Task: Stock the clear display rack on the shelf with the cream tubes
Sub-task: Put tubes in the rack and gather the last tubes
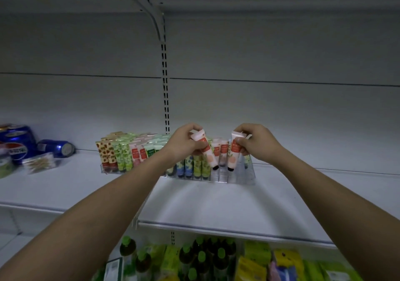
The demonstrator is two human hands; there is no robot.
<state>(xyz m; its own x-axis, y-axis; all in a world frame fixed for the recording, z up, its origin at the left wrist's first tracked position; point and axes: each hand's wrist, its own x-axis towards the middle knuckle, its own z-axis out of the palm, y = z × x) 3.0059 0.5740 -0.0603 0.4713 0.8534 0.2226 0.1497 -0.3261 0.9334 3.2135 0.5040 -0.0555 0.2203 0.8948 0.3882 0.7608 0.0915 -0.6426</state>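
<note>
Head view, shelf level.

Rack (249,178) — clear, slotted, standing on the white shelf (194,200); left and middle slots full of upright tubes (121,155), the right-end slots mostly bare.

Left hand (184,144) — fingers curled round a peach tube (208,152), cap down, tilted, its black cap just above the rack's right part. A second tube's crimped end seems to show above the fingers; cannot tell for certain.

Right hand (257,142) — thumb and fingers pinching another peach tube (234,151) near its crimped end, cap down, nearly upright, over a vacant slot.

Also present: blue cans (19,142) at far left, one lying on its side; a clear packet (40,161) beside them; bottles (201,257) and packets on the shelf below.

Risks, as judged: the tilted tube may catch a divider and miss its slot, or knock the neighbouring peach tubes over. Two hands working close together may collide. The rack is light-looking — a hard push could slide it back.
</note>
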